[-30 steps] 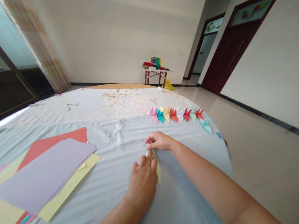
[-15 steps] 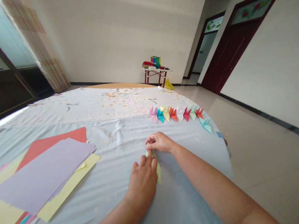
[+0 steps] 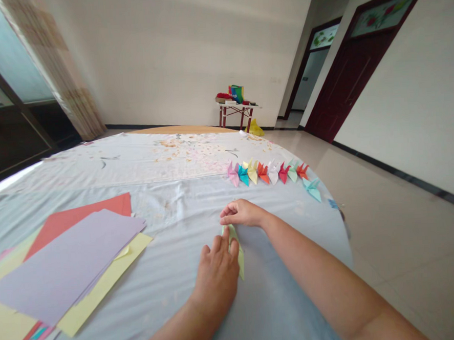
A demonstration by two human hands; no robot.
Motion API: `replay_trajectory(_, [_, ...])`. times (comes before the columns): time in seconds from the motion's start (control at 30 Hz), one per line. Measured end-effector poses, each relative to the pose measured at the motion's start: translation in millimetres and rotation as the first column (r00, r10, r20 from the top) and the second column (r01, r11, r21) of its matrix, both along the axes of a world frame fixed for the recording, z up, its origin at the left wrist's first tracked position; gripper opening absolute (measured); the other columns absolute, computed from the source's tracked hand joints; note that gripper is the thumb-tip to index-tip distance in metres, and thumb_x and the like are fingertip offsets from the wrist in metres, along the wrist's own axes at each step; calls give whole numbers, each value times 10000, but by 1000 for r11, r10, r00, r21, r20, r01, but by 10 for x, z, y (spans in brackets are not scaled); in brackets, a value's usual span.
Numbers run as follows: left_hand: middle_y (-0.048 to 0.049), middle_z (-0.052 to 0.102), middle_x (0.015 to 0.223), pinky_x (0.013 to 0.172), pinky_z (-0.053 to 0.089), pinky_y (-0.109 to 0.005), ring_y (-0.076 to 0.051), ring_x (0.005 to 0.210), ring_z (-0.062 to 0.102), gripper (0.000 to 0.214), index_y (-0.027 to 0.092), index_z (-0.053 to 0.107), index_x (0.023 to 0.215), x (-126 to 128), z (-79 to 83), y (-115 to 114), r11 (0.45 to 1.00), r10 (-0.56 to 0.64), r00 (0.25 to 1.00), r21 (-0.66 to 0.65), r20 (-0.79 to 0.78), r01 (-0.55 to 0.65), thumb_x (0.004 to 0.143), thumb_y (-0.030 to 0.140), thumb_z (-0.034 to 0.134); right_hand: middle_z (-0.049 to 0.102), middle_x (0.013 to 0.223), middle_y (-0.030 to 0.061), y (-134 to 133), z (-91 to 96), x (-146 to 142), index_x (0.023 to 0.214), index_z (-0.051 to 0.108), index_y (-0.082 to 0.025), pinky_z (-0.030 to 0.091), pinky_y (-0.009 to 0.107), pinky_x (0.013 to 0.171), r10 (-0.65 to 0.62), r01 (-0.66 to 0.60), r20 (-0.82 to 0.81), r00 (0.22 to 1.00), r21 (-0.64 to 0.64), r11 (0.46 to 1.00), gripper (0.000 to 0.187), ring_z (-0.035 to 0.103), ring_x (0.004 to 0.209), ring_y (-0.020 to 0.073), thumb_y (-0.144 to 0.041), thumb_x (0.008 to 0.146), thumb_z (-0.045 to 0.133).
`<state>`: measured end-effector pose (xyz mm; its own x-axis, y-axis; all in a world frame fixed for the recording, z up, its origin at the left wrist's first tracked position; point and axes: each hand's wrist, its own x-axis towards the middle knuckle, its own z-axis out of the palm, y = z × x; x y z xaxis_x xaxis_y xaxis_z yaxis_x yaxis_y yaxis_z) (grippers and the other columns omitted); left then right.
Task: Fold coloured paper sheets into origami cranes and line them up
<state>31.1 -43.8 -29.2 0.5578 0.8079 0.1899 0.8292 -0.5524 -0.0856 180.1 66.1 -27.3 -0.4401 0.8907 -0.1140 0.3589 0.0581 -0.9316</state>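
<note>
A narrow folded strip of pale green paper (image 3: 241,264) lies on the tablecloth, partly hidden under my fingers. My left hand (image 3: 217,268) holds it down from the near side, index finger stretched along the strip and the other fingers bent. At the strip's far end, my right hand (image 3: 242,213) is closed, thumb and fingertips pinched at the paper's tip. Beyond my hands, several folded paper cranes (image 3: 263,173) in pink, blue, yellow, orange, white, red and green stand in a row. One light blue crane (image 3: 312,189) sits at the row's right end, nearer to me.
Left of my hands lies a stack of coloured sheets, with purple paper (image 3: 71,261) on top, orange paper (image 3: 114,205) behind and yellow paper (image 3: 103,285) beneath. The round table wears a blue and white cloth (image 3: 168,214). A small side table (image 3: 238,107) stands by the wall.
My right fingertips have shifted very slightly at the far end of the green paper. My left hand stays almost in place; the cranes and sheets have not moved.
</note>
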Motion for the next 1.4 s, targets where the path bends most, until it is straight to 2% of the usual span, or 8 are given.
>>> replay_trajectory(0.27, [-91, 457, 1287, 822, 426, -368, -220, 1037, 491, 381, 199, 457, 1166, -14, 94, 51, 989, 77, 964, -142, 254, -41, 793, 146, 404, 608, 672, -14, -6, -19, 34, 835, 641, -115, 408, 213, 608, -23, 23, -103, 994, -9, 1000, 291, 543, 616, 93, -286, 607, 700])
replay_trajectory(0.47, [-92, 503, 1103, 788, 473, -370, -175, 854, 590, 415, 190, 352, 1191, -81, 51, 215, 954, 285, 658, -272, 697, -125, 817, 353, 426, 612, 706, -10, -73, -6, 62, 850, 634, -130, 418, 228, 654, -138, 142, -196, 971, 8, 990, 320, 548, 644, 95, -323, 608, 716])
replay_trajectory(0.7, [-38, 630, 830, 577, 476, -293, -154, 618, 604, 585, 153, 383, 1192, -130, -21, 379, 837, 486, 362, -543, 796, 70, 716, 440, 563, 623, 733, -5, -208, 118, 0, 822, 634, -139, 419, 241, 693, -197, 204, -288, 937, -5, 979, 300, 555, 672, 102, -317, 597, 723])
replay_trajectory(0.87, [15, 635, 691, 525, 438, -236, -134, 570, 593, 620, 149, 399, 1157, -121, 40, 405, 774, 550, 168, -575, 818, 264, 643, 390, 648, 627, 719, 0, -230, 130, -64, 782, 640, -133, 408, 242, 697, -318, 333, -326, 890, -10, 943, 305, 542, 661, 103, -363, 595, 716])
replay_trajectory(1.03, [28, 616, 674, 509, 429, -214, -118, 559, 584, 611, 154, 401, 1150, -139, 81, 428, 734, 618, 50, -599, 784, 320, 642, 366, 667, 648, 777, 43, -271, 136, -61, 816, 624, -135, 393, 229, 668, -515, 570, -385, 766, 36, 821, 387, 521, 682, 106, -505, 745, 532])
replay_trajectory(1.13, [50, 596, 649, 498, 410, -188, -92, 527, 560, 586, 165, 407, 1133, -140, 102, 440, 730, 639, -46, -586, 768, 351, 643, 346, 674, 651, 794, 50, -362, 153, -83, 843, 619, -141, 383, 228, 625, -494, 529, -369, 787, -6, 848, 436, 507, 659, 104, -548, 761, 488])
replay_trajectory(1.27, [84, 554, 594, 479, 380, -168, -64, 469, 503, 552, 192, 397, 1115, -117, 116, 439, 734, 630, -70, -564, 773, 379, 651, 318, 668, 612, 693, 12, -481, 165, -163, 800, 619, -143, 377, 220, 581, -359, 363, -346, 867, -55, 930, 379, 480, 588, 89, -509, 729, 556])
replay_trajectory(1.4, [37, 578, 707, 521, 419, -215, -107, 566, 556, 539, 190, 395, 1078, -127, 105, 450, 762, 599, -24, -560, 801, 327, 640, 355, 661, 526, 564, -31, -493, 128, -191, 708, 607, -134, 359, 209, 535, -369, 389, -316, 874, -3, 921, 303, 438, 514, 74, -437, 710, 596])
